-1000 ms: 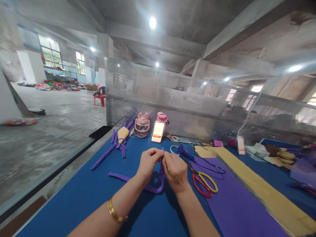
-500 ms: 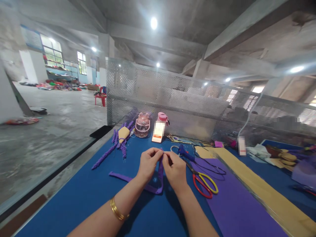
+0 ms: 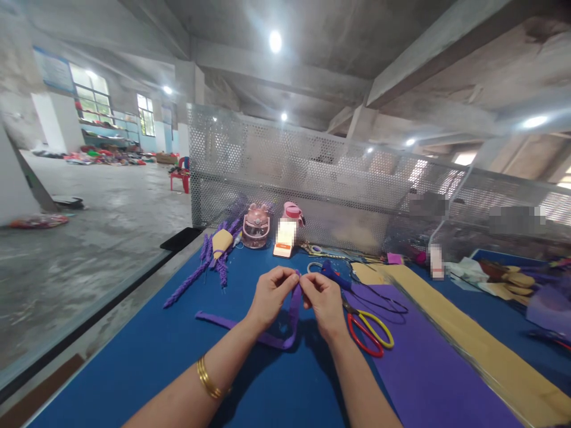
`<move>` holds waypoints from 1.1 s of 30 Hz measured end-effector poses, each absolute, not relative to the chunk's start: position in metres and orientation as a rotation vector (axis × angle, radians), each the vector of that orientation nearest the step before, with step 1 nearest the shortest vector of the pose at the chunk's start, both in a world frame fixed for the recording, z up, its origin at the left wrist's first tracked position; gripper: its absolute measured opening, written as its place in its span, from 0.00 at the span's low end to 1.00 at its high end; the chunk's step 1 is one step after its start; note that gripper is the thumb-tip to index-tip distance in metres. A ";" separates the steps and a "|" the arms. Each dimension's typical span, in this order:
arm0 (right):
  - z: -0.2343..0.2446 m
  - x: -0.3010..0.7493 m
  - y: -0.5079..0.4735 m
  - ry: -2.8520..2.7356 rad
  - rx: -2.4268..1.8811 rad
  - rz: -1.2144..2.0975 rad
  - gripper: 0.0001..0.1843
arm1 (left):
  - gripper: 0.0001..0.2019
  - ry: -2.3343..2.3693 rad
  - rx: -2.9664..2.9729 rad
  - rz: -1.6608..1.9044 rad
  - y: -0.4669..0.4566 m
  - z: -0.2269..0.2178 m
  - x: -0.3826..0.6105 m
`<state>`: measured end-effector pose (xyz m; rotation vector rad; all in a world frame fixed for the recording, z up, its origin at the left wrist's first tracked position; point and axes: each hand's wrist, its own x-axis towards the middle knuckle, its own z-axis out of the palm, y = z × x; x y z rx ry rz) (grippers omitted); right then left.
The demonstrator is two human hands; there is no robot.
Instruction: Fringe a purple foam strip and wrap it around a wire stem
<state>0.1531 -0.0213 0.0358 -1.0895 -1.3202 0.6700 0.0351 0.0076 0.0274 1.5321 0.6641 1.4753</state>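
Note:
A long purple strip (image 3: 294,315), perhaps felt or crepe paper, hangs from my fingertips and folds across the blue tabletop to the left. My left hand (image 3: 272,295) pinches its upper end between thumb and forefinger. My right hand (image 3: 325,298) is closed in a pinch at the same end, its fingertips almost meeting the left ones. The tip of the strip is mostly hidden by my fingers. Just right of my right hand lie scissors (image 3: 366,333) with one red and one yellow handle. Behind them rests a blue tool with a black cord (image 3: 335,275), like a glue gun.
A purple sheet (image 3: 428,356) and yellowish sheets (image 3: 464,327) cover the table's right side. Purple braided stems (image 3: 190,288) lie at the left. A lit phone (image 3: 282,249) and a pink eared container (image 3: 256,229) stand before a perforated metal screen (image 3: 289,160).
My right hand has shifted slightly right and its fingers have loosened a little apart. The upper part of the strip has moved slightly right with my left fingertips.

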 end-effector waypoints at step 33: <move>0.027 0.153 -0.020 -1.550 -1.067 -0.442 0.09 | 0.07 0.443 0.708 1.351 -0.008 0.029 0.054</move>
